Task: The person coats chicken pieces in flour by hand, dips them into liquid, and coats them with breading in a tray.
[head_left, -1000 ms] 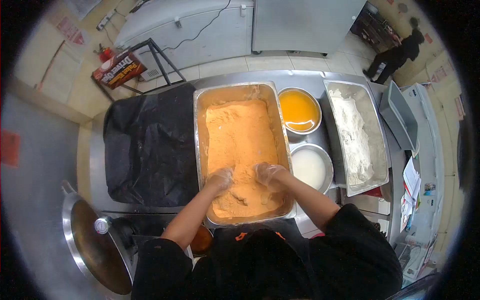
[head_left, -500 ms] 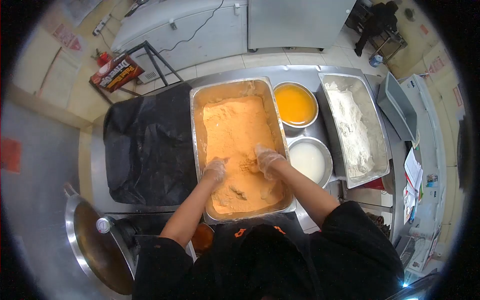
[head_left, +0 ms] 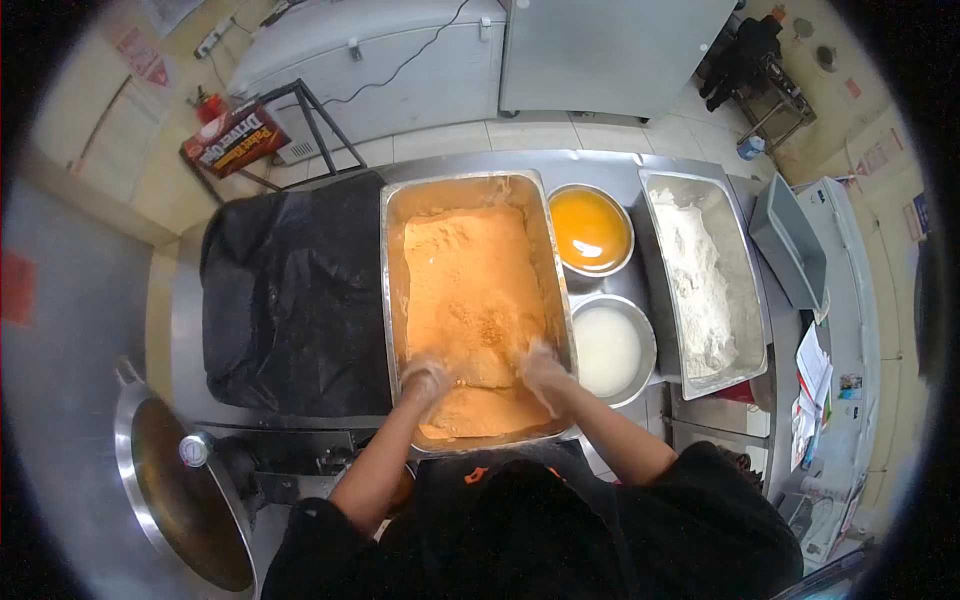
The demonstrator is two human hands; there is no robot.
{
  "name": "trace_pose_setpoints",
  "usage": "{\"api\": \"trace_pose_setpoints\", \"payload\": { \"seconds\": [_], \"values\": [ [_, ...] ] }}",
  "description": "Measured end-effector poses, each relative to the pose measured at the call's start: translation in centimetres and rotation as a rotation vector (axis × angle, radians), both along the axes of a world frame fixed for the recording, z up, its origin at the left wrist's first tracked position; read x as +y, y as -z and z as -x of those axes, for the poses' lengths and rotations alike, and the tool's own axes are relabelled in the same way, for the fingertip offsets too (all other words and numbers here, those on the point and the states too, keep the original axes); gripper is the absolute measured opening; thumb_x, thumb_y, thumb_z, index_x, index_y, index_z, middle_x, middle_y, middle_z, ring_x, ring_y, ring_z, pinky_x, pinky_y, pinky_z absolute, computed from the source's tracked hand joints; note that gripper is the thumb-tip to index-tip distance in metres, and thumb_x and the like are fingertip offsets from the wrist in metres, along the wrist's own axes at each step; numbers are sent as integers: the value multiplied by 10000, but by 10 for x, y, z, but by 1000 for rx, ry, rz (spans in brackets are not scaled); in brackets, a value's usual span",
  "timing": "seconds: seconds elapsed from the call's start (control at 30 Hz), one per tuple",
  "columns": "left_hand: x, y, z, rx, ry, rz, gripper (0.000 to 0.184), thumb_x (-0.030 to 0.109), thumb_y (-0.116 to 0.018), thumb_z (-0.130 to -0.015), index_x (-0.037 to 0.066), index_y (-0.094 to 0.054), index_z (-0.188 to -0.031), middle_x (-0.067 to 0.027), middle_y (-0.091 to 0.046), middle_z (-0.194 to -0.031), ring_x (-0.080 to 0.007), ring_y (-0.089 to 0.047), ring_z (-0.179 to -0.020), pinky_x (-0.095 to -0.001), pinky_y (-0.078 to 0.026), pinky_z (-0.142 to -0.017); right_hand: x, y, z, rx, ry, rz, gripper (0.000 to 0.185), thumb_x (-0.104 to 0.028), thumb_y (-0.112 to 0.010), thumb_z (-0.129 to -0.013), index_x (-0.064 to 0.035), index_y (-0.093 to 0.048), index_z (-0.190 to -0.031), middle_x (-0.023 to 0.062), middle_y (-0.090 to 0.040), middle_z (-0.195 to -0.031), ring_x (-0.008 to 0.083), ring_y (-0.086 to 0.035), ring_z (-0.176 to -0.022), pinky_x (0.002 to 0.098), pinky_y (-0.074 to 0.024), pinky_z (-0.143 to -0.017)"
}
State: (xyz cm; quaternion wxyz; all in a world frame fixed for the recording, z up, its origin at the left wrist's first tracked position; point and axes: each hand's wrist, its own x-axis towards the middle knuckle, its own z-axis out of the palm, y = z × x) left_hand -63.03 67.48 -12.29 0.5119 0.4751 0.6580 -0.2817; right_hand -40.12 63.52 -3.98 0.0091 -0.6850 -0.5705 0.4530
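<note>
A deep steel pan (head_left: 392, 300) holds orange powder (head_left: 470, 265) in front of me. My left hand (head_left: 427, 382), in a clear glove, is in the powder near the pan's left wall. Opposite it, my right hand (head_left: 545, 374), also gloved, touches the powder by the right wall. Motion blur and powder hide the fingers of both hands, so their grip cannot be made out. A ridge of powder lies between them, and the lumps seen before are covered.
Right of the pan stand a bowl of orange liquid (head_left: 588, 228), a bowl of white liquid (head_left: 606, 350) and a pan of white flour (head_left: 700, 290). Black cloth (head_left: 290, 295) lies left. A large wok (head_left: 180, 490) is lower left. A person (head_left: 745, 58) stands far off.
Both hands have moved toward the near end of the pan. Powder now covers the lumps that showed there. The distant person has shifted, and the view has moved slightly.
</note>
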Motion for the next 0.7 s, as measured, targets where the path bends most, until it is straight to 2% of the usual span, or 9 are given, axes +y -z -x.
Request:
{"api": "trace_pose_setpoints", "payload": {
  "seconds": [0.1,0.17,0.2,0.27,0.4,0.47,0.5,0.63,0.7],
  "values": [
    [-48,33,4,-260,867,-583,502,412,-500,-864,3,-566,-1148,-122,-634,-1017,-281,-497,-1098,-478,-399,-896,-27,23,25,-317,-256,-304,291,-184,-395,-925,-50,-527,-1148,188,-584,-997,241,-554,-959,401,-419,-852],
    [-50,8,-14,-479,-86,-332,452,367,-541,-827,-8,-595,-1074,-140,-627,-907,-292,-569,-867,-455,-473,-698,-16,14,50,-161,410,208,296,-210,-392,-938,-60,-536,-1149,185,-609,-940,245,-588,-915,421,-447,-838],
    [-50,-6,-20,-554,-580,-239,427,345,-561,-809,-13,-609,-1036,-149,-624,-852,-297,-605,-752,-443,-511,-599,-16,24,41,-155,417,204,296,-210,-392,-938,-60,-536,-1149,185,-609,-940,245,-588,-915,421,-447,-838],
    [-33,-15,-20,-523,-702,-182,394,325,-548,-812,-7,-604,-1017,-145,-619,-846,-287,-602,-750,-437,-510,-603,-14,55,11,558,728,322,414,-325,-412,-915,-19,-516,-1173,227,-606,-965,355,-582,-943,458,-421,-889],
    [-22,-13,7,-219,253,-367,330,284,-523,-818,5,-593,-979,-136,-609,-832,-267,-595,-747,-426,-509,-612,-2,-49,16,33,697,319,530,-419,-475,-849,-10,-528,-1181,242,-564,-1149,380,-515,-1117,449,-395,-910],
    [-49,-7,9,-125,657,-536,298,264,-511,-821,12,-588,-960,-132,-604,-826,-257,-592,-746,-420,-509,-616,-28,6,14,-153,-72,246,481,-322,-495,-844,19,-511,-1183,226,-575,-1112,383,-558,-1030,445,-415,-898],
    [-64,1,4,-125,616,-556,283,254,-505,-823,15,-585,-951,-130,-601,-822,-252,-590,-745,-417,-508,-618,-35,19,12,-241,-455,204,460,-273,-505,-841,34,-503,-1184,218,-581,-1094,384,-579,-986,443,-424,-892],
    [-65,-7,-3,-570,-343,-143,225,214,-480,-829,27,-575,-913,-122,-591,-809,-232,-584,-742,-406,-507,-627,-23,-1,10,-143,-224,193,429,-273,-461,-852,5,-526,-1172,201,-598,-1072,371,-568,-1010,442,-417,-889],
    [-43,-27,8,-666,-460,-195,199,194,-467,-833,34,-570,-894,-118,-586,-802,-222,-580,-741,-400,-507,-632,-5,-11,5,-85,-80,186,415,-273,-431,-860,-14,-542,-1164,189,-610,-1057,363,-561,-1026,441,-413,-887]
  ]
}}
